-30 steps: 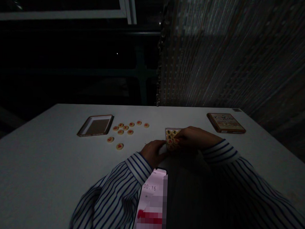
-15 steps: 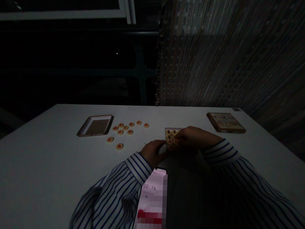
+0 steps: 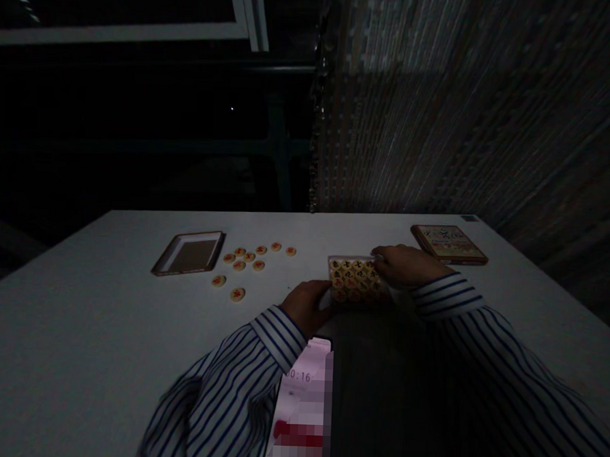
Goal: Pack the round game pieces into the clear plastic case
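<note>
A clear tray (image 3: 357, 303) with rows of round game pieces, marked black and red, sits on the white table. My left hand (image 3: 308, 306) grips the tray's near left corner between thumb and fingers. At the tray's far right corner is my right hand (image 3: 401, 264), its fingers bent over the edge; whether they pinch anything is too dark to tell. Several loose pieces with red marks, among them one nearest me (image 3: 237, 294), lie on the table left of the tray.
An open shallow box part (image 3: 161, 269) lies at the left. A closed-looking printed box (image 3: 449, 243) rests at the back right. A lit phone (image 3: 304, 388) is below my left wrist. Beyond the table's far edge hangs a strand curtain (image 3: 388, 125).
My right hand has moved right, from over the middle of the tray to its far right corner, uncovering the rows of pieces. My left hand stays at the tray's left side.
</note>
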`<state>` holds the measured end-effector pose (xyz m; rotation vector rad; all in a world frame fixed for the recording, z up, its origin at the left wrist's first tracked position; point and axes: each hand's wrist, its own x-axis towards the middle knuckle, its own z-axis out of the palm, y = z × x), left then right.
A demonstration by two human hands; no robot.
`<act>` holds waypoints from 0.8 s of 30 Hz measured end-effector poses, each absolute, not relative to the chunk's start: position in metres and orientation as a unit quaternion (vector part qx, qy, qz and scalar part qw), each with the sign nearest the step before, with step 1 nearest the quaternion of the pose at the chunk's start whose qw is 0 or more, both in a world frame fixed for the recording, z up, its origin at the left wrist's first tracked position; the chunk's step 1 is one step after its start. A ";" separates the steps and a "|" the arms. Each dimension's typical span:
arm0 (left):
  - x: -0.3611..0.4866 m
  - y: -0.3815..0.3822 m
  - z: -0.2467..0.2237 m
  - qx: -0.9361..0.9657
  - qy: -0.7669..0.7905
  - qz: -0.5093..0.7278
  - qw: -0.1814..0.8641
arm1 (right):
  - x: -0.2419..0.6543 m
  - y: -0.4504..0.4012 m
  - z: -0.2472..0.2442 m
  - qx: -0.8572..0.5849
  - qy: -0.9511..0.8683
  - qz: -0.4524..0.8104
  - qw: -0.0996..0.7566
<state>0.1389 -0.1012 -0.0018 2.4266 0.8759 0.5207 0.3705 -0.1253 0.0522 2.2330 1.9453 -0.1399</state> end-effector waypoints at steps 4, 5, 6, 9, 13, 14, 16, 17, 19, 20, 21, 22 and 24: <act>0.139 -0.101 -0.001 0.895 0.325 0.181 0.247 | 0.374 -0.121 0.045 0.726 0.678 -0.078 0.089; 0.139 -0.101 -0.001 0.895 0.325 0.181 0.246 | 0.375 -0.121 0.044 0.720 0.684 -0.083 0.088; 0.139 -0.101 -0.001 0.896 0.325 0.180 0.244 | 0.375 -0.120 0.044 0.717 0.686 -0.085 0.085; 0.138 -0.101 0.000 0.899 0.326 0.170 0.239 | 0.377 -0.120 0.043 0.718 0.686 -0.084 0.080; 0.138 -0.102 0.002 0.898 0.330 0.170 0.237 | 0.378 -0.120 0.042 0.715 0.690 -0.084 0.071; 0.138 -0.102 0.002 0.898 0.328 0.173 0.237 | 0.378 -0.120 0.042 0.714 0.691 -0.085 0.070; 0.137 -0.102 0.003 0.900 0.324 0.170 0.236 | 0.379 -0.120 0.042 0.714 0.691 -0.084 0.070; 0.137 -0.102 0.003 0.901 0.324 0.166 0.236 | 0.379 -0.120 0.042 0.715 0.691 -0.083 0.069; 0.137 -0.102 0.004 0.901 0.327 0.159 0.237 | 0.379 -0.120 0.042 0.714 0.692 -0.082 0.067; 0.137 -0.102 0.004 0.900 0.330 0.158 0.236 | 0.378 -0.120 0.042 0.713 0.693 -0.083 0.066; 0.137 -0.102 0.004 0.899 0.333 0.159 0.236 | 0.378 -0.120 0.042 0.714 0.692 -0.084 0.066; 0.138 -0.102 0.004 0.899 0.334 0.159 0.235 | 0.378 -0.120 0.042 0.716 0.690 -0.084 0.068; 0.138 -0.102 0.004 0.898 0.337 0.157 0.234 | 0.377 -0.120 0.042 0.717 0.689 -0.082 0.072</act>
